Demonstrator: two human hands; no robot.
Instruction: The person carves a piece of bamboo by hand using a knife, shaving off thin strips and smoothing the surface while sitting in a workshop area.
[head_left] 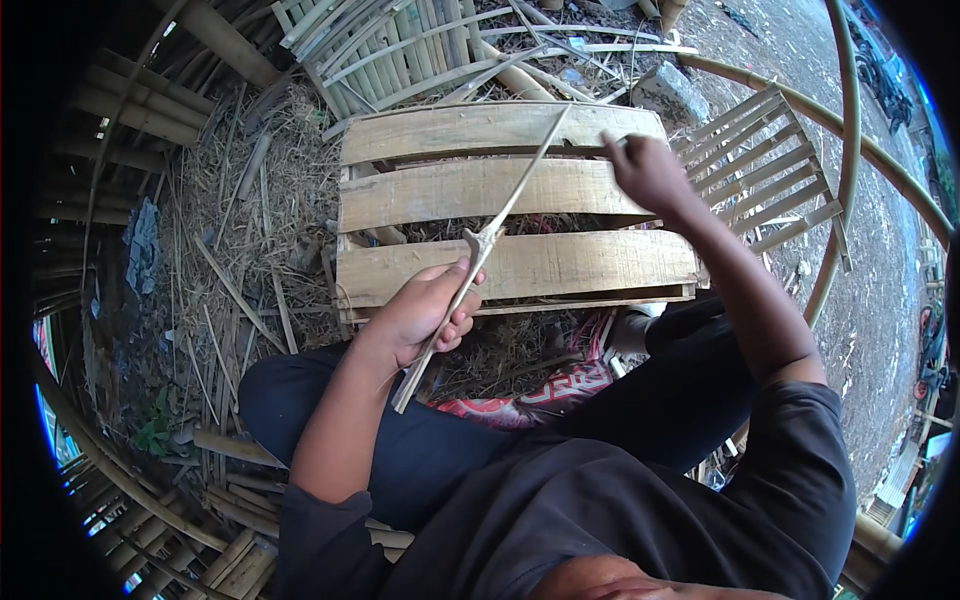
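My left hand point(425, 310) is closed round a thin bundle of split bamboo strips point(515, 197). The bundle slants across the slatted wooden crate point(430, 195), its lower end hanging over my thigh and its upper end reaching the far slat. Just above my thumb, a pale strip appears to be wound round the bundle, with a short flat end sticking out. Away from the strips, my right hand point(650, 175) hovers over the far right corner of the crate. Its fingers are curled and slightly blurred; whatever they hold, if anything, cannot be made out.
A slatted bamboo panel point(770, 170) leans right of the crate, beside a curved bamboo pole point(848, 120). Another bamboo panel point(400, 50) and a concrete block point(670, 95) lie beyond. Straw and bamboo scraps cover the ground at left. A red-and-white printed sack point(560, 392) lies between my legs.
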